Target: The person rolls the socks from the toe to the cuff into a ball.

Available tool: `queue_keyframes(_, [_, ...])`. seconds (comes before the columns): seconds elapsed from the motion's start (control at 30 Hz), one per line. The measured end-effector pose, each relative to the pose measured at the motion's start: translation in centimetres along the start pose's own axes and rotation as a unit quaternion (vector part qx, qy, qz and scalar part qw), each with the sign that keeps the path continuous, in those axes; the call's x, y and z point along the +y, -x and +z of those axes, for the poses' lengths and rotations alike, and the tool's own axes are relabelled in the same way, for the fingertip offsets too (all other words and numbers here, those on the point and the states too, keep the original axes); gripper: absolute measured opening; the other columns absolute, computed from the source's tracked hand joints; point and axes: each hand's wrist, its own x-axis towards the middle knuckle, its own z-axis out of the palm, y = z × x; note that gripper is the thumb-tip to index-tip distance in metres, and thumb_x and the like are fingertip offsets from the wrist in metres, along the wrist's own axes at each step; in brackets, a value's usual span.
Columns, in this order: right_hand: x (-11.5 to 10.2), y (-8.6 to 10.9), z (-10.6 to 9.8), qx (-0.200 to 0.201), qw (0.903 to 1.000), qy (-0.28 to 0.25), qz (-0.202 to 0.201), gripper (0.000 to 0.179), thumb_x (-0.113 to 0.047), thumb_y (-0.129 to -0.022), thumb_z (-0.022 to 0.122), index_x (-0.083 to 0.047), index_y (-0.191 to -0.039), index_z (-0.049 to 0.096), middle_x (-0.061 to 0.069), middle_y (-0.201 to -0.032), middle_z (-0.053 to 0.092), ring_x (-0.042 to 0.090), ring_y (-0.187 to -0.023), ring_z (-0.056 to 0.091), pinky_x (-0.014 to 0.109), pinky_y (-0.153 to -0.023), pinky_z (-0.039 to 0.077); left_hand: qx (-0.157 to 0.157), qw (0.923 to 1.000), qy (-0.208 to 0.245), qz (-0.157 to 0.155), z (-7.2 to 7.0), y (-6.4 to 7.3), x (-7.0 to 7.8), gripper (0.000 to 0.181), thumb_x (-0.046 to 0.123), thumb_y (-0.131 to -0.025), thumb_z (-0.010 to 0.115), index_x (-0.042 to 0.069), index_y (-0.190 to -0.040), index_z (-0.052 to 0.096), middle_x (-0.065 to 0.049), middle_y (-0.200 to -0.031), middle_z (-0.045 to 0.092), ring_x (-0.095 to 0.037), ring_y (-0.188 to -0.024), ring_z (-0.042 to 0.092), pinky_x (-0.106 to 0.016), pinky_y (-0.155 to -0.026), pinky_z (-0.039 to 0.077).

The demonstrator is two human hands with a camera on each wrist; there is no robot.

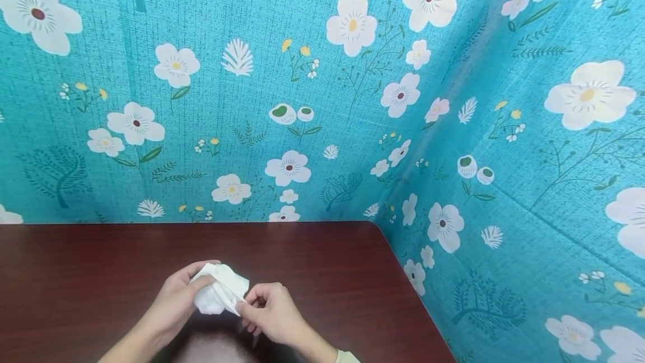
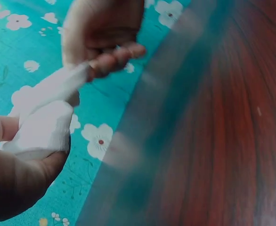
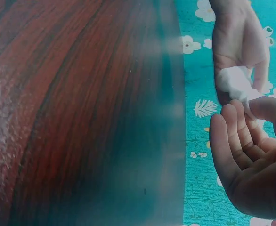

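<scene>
A soft, crumpled white cloth (image 1: 228,282) is held up over the dark wooden table between both hands. Its exact kind is hard to tell; in the left wrist view the cloth (image 2: 46,125) looks folded over itself. My left hand (image 1: 173,298) grips the bunched part, thumb on top. My right hand (image 1: 276,312) pinches a corner between thumb and forefinger, drawing a narrow strip out from the rest. In the right wrist view, the other fingers of the right hand (image 3: 251,165) are loosely bent beside the cloth (image 3: 237,82).
The reddish-brown table (image 1: 327,262) has a glossy surface and a rounded far right corner. Behind it and along its right side hangs a teal curtain (image 1: 302,144) with white flowers, close to the table's edges.
</scene>
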Motion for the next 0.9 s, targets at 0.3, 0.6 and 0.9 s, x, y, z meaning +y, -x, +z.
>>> queue_keyframes(0.3, [1.1,-0.8,-0.6,0.025,0.9989,-0.038,0.007,0.014,-0.004,-0.092,0.068,0.001,-0.079,0.066,0.003,-0.060,0.063,0.007,-0.047,0.059,0.033,-0.046,0.055,-0.074,0.9940,0.080,-0.003,-0.5,0.1,0.8,0.045,0.003,-0.101,0.050,-0.012,-0.141,0.040,-0.009,-0.117,0.062,-0.018,-0.100,0.063,-0.036,-0.082,0.056])
queue_keyframes(0.6, [0.7,-1.5,-0.7,0.034,0.9869,-0.145,0.063,0.010,-0.001,-0.090,0.061,0.007,-0.088,0.065,0.008,-0.065,0.062,0.014,-0.050,0.059,0.037,-0.051,0.057,-0.227,0.9643,0.137,0.001,-1.6,-0.1,0.2,0.031,0.005,-0.104,0.046,0.004,-0.134,0.053,-0.005,-0.126,0.058,-0.020,-0.113,0.057,-0.040,-0.095,0.050])
queue_keyframes(0.9, [0.4,-2.0,-0.9,0.039,0.9857,-0.142,0.082,0.012,-0.004,-0.091,0.062,0.006,-0.088,0.068,0.004,-0.071,0.064,0.013,-0.053,0.062,0.037,-0.053,0.057,-0.304,0.9439,0.128,-0.008,-1.3,0.1,0.5,0.030,0.005,-0.105,0.043,0.004,-0.132,0.055,-0.009,-0.126,0.061,-0.023,-0.111,0.059,-0.041,-0.094,0.050])
